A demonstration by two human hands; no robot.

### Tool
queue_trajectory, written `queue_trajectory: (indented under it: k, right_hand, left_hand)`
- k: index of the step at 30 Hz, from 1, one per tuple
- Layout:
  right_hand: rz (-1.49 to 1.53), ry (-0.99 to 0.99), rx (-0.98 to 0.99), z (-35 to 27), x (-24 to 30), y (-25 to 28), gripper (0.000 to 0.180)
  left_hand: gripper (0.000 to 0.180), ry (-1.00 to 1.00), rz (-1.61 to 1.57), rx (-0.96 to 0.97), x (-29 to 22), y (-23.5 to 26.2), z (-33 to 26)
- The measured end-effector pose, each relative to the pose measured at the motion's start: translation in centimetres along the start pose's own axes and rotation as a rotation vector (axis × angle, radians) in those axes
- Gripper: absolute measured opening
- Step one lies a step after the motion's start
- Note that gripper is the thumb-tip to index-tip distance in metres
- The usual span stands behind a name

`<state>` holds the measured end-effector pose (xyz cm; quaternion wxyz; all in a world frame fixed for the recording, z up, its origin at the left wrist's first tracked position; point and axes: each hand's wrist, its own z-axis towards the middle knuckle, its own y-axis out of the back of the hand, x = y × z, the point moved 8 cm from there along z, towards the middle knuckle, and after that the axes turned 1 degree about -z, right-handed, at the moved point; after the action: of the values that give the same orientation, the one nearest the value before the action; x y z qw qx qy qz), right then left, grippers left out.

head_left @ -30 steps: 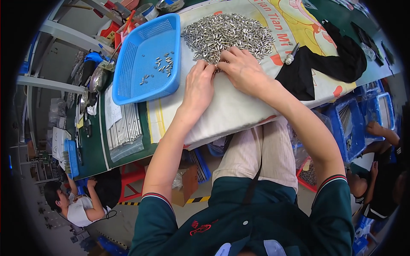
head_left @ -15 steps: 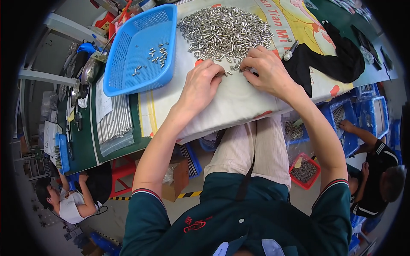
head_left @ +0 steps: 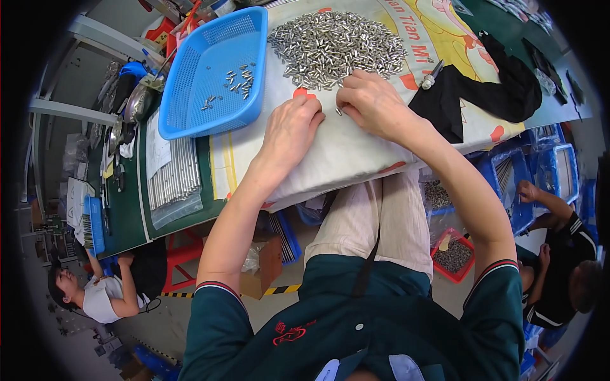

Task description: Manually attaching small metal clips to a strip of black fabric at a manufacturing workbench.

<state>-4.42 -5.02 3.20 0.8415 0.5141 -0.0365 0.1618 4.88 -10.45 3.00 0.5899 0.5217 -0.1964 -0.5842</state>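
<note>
While the heap of small silver metal pins (head_left: 337,47) is lying at twelve o'clock from my hands, spreading left to right across the white cloth (head_left: 343,152), I am working at its near edge. My right hand (head_left: 375,105) is nearer, touching the heap, fingertips curled and pinching a pin or two. My left hand (head_left: 289,133) is resting knuckles-up on the cloth just short of the pins, fingers curled under; I cannot tell what they hold. At ten o'clock a blue mesh basket (head_left: 190,108) is holding a few pins.

Dark green polo shirt (head_left: 356,324), red-white striped cuffs; beige trousers (head_left: 375,222).
</note>
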Motion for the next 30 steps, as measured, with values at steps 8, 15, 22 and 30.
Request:
queue_trajectory:
  k: [8,15,22,30]
  right_hand:
    - [0.337,-0.418,-0.125,-1.9,-4.0,4.9,0.012]
    - [0.371,-0.465,-0.058,-3.2,-4.8,4.8,0.016]
    - [0.142,-0.234,-0.103,-2.5,-3.0,3.1,0.011]
    - [-0.185,-0.100,-0.039,-2.2,-1.8,1.3,0.007]
  left_hand:
    - [0.007,0.026,-0.192,-0.084,-0.4,1.1,0.4]
    - [0.007,-0.012,-0.029,-0.024,-0.8,1.1,0.8]
    - [0.006,-0.154,0.179,0.124,-2.4,-0.3,1.4]
    - [0.005,-0.330,0.178,0.101,-3.3,-1.8,1.1]
